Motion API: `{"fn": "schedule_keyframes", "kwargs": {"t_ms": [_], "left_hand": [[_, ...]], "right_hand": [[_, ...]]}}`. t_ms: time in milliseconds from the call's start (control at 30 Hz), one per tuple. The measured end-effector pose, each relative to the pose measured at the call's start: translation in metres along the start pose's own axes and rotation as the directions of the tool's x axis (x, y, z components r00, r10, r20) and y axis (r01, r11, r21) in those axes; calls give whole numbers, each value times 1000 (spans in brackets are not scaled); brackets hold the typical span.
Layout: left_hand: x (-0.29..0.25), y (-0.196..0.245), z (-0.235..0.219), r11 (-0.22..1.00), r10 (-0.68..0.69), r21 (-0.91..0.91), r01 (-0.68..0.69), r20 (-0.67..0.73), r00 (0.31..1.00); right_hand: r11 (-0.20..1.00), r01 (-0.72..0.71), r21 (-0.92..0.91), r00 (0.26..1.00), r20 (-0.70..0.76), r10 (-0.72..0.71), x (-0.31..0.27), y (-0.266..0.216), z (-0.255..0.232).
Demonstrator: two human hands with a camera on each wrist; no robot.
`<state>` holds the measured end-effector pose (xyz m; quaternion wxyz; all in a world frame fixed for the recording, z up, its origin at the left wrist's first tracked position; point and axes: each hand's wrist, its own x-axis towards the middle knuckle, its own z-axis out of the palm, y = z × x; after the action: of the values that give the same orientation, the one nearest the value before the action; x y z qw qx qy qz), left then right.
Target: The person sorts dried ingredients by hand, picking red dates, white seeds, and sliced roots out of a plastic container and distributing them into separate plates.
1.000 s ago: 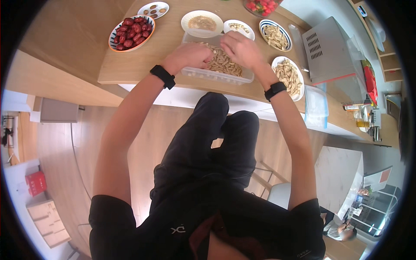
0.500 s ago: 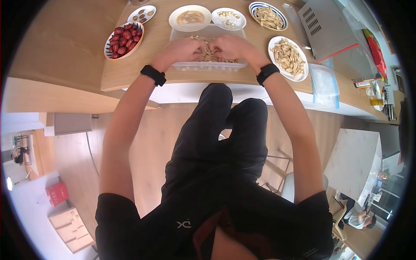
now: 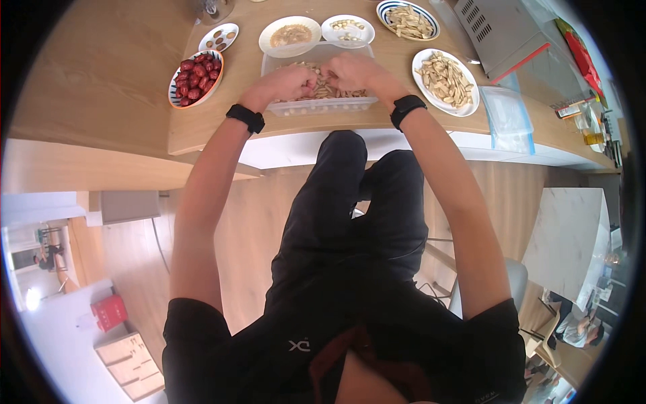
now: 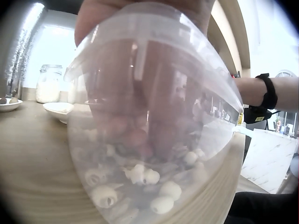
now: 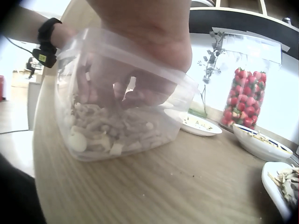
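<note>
A clear plastic box (image 3: 321,108) stands near the counter's front edge, holding many tan elongated dried pieces (image 3: 336,93) and some round cream seeds (image 4: 163,204) that resemble lotus seeds. Inside its left half, my left hand (image 3: 293,82) reaches down with bent fingers among the pieces. Beside it, my right hand (image 3: 346,71) comes over the right side, its fingers (image 5: 140,98) bent down toward the same contents. The two hands are close together. Through the cloudy walls the fingertips are blurred, and I cannot tell whether either hand pinches a piece.
Red dates (image 3: 197,77) fill a bowl at left, near a small plate (image 3: 230,29) of brown rounds. Behind the box are a cream bowl (image 3: 266,44) and a white plate (image 3: 367,42). At right, an oval plate (image 3: 475,94) and a blue-rimmed bowl (image 3: 381,13) hold pale slices, beside plastic bags (image 3: 508,121).
My right hand, earlier raised over the box's back right, has come down into it beside my left hand. My left hand stays in the box. The head view has shifted.
</note>
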<state>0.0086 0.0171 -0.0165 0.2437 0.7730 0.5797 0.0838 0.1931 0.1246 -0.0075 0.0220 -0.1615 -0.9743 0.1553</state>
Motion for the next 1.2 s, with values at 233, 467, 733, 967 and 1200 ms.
{"fn": "schedule_keyframes", "kwargs": {"t_ms": [233, 467, 733, 967, 1200], "left_hand": [[-2, 0, 0, 985, 89, -114, -131, -313, 946], [-6, 9, -8, 934, -47, -357, -24, -190, 981], [-9, 18, -12, 824, -182, -565, 33, -210, 961], [-2, 2, -14, 800, -165, -599, 44, -149, 975], [0, -2, -24, 756, -179, -654, -34, -256, 950]], "right_hand": [[992, 88, 90, 994, -69, -81, 1, 5, 3], [985, 128, 114, 983, -145, -111, 1, 6, 5], [984, 130, 118, 980, -164, -110, -2, 4, 0], [979, 119, 168, 981, -173, -90, -8, -3, -8], [997, 56, 58, 992, -120, -49, 1, 6, 5]]}}
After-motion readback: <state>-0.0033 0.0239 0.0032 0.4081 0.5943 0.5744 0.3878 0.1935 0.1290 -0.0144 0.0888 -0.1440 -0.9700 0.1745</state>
